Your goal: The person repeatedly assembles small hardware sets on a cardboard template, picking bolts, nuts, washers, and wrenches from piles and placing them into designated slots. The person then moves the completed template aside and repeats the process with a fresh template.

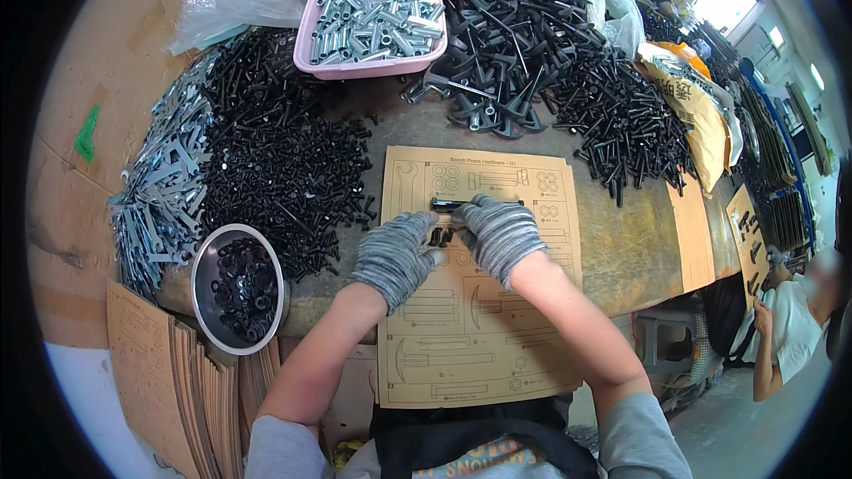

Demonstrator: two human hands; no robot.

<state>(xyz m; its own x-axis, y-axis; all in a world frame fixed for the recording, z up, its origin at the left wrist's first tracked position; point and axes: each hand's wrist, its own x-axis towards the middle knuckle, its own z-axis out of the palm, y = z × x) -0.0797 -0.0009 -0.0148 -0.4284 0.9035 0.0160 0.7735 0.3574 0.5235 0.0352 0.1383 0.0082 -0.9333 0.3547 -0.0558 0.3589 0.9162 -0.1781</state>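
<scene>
Both my hands wear grey knitted gloves and are over a brown printed cardboard sheet (524, 364). My left hand (395, 253) has its thumb apart from its fingers, beside a little group of short black screws (440, 237) on the sheet. From the other side, my right hand (501, 235) reaches in with its fingers bent down and drawn together; their tips are partly hidden, and what they hold cannot be made out. A black rod-like bolt (451, 205) lies across the sheet at the far side of my right fingertips, partly covered by them.
A pink tub of silver sleeves (303, 58) stands at the back. Heaps of black screws (275, 142), black bolts (621, 115), black handled parts (506, 44) and flat wrenches (164, 195) surround the sheet. A metal bowl of black nuts (197, 288) is front left. Another person (794, 319) is at right.
</scene>
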